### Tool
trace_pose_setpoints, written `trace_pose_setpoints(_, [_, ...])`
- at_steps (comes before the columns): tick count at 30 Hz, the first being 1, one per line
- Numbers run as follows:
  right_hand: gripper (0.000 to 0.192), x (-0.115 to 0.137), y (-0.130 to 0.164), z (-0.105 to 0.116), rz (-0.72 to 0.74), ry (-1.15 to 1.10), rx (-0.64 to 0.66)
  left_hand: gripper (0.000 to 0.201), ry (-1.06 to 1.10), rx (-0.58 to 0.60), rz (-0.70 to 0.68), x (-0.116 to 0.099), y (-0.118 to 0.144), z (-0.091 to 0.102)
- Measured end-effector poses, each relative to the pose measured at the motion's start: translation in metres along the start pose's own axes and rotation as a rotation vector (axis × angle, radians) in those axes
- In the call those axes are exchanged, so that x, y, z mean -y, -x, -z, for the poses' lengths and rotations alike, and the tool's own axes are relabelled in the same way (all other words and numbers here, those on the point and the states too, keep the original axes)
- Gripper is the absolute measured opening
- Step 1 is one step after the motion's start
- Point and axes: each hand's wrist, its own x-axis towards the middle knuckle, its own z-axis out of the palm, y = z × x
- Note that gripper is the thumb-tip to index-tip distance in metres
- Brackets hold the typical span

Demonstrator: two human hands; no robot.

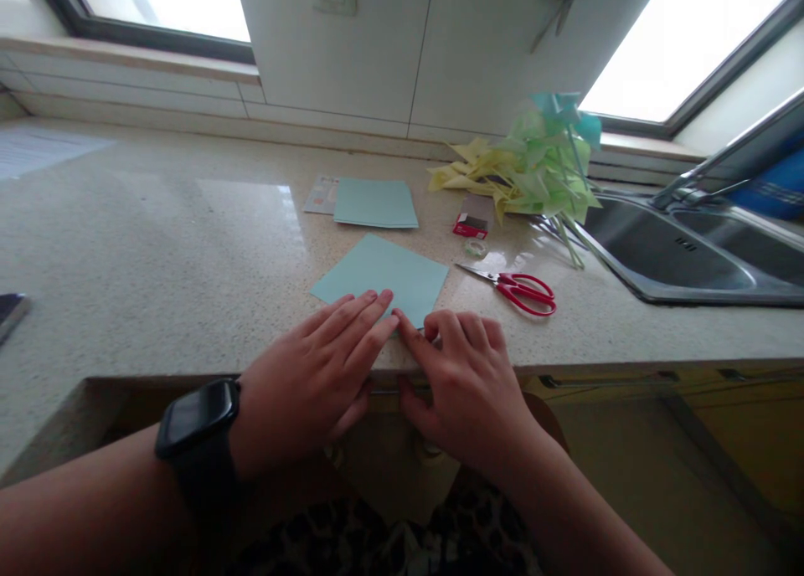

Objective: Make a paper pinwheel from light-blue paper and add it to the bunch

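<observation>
A light blue square of paper lies on the speckled stone counter near its front edge, turned like a diamond. My left hand, with a black watch on the wrist, lies flat with its fingertips on the paper's near corner. My right hand presses its index fingertip on the same corner, other fingers curled. The two hands touch at the fingertips.
Red-handled scissors lie right of the paper. Behind it are a stack of blue sheets, a small red box, a tape roll and paper pinwheels. A steel sink is at right.
</observation>
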Motion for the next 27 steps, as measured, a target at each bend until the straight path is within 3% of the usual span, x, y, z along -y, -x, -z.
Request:
trace_pose_setpoints(10, [0.067, -0.002, 0.003, 0.001, -0.003, -0.081, -0.053, 0.042, 0.040, -0.040, 0.055, -0.010, -0.007, 0.002])
trace_pose_setpoints(15, [0.046, -0.003, 0.011, -0.001, -0.001, -0.144, -0.154, 0.043, 0.035, -0.033, 0.047, -0.008, -0.006, 0.001])
trace_pose_setpoints(27, [0.049, 0.007, 0.012, -0.005, 0.021, -0.071, -0.137, 0.046, 0.104, -0.015, 0.059, -0.005, -0.005, 0.005])
